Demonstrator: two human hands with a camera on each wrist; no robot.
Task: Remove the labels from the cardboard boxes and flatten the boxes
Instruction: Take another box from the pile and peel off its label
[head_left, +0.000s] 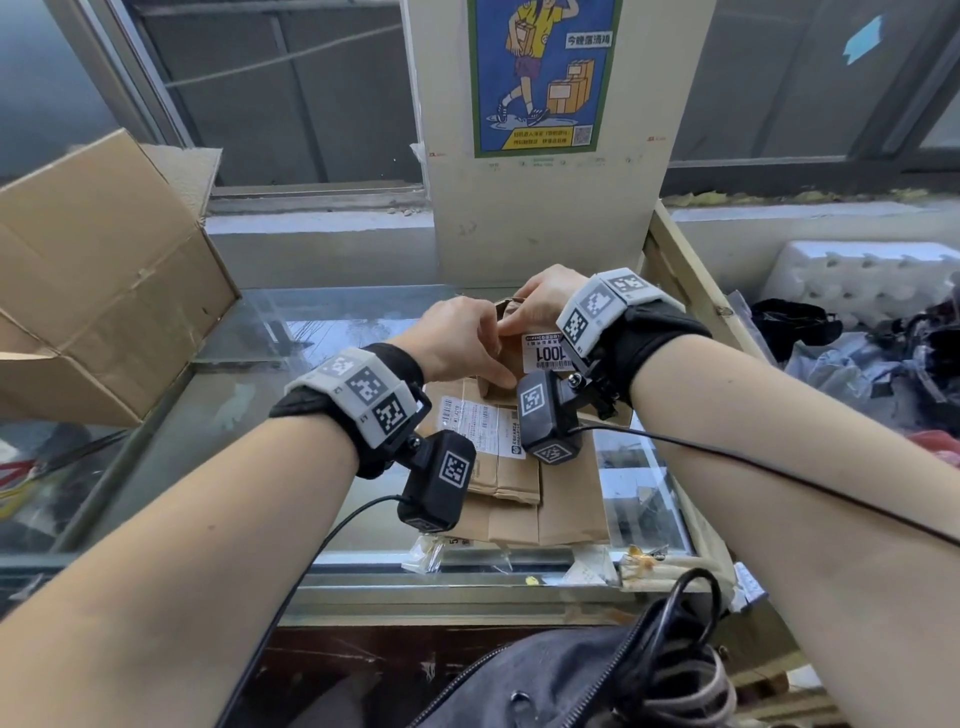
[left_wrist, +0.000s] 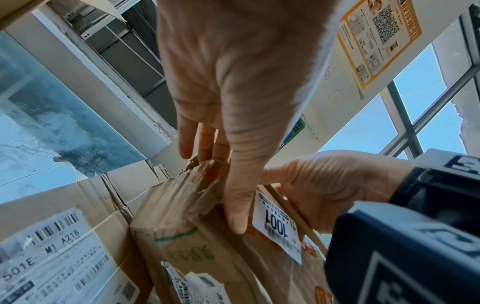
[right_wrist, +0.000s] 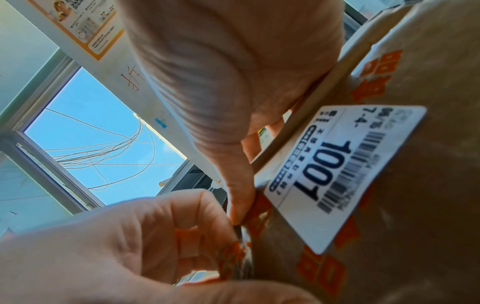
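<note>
A small cardboard box (head_left: 511, 358) with orange print stands on flattened cardboard (head_left: 566, 499) on the glass counter. A white label reading 1001 (head_left: 548, 353) (left_wrist: 278, 224) (right_wrist: 335, 170) is stuck on its top. My left hand (head_left: 491, 358) (right_wrist: 228, 236) pinches a strip of clear, orange-printed tape (right_wrist: 233, 255) (left_wrist: 205, 176) at the box's left edge. My right hand (head_left: 522, 319) (left_wrist: 285, 183) grips the box's far side, its thumb (right_wrist: 240, 203) pressed on the top beside the label. A shipping label (head_left: 480, 423) stays on the flat cardboard.
A large open cardboard box (head_left: 98, 291) stands at the left on the glass counter (head_left: 291, 332). A pillar with a poster (head_left: 540, 78) rises just behind. Plastic scraps (head_left: 431, 553) lie at the counter's near edge. Foam and dark bags (head_left: 857, 322) pile up on the right.
</note>
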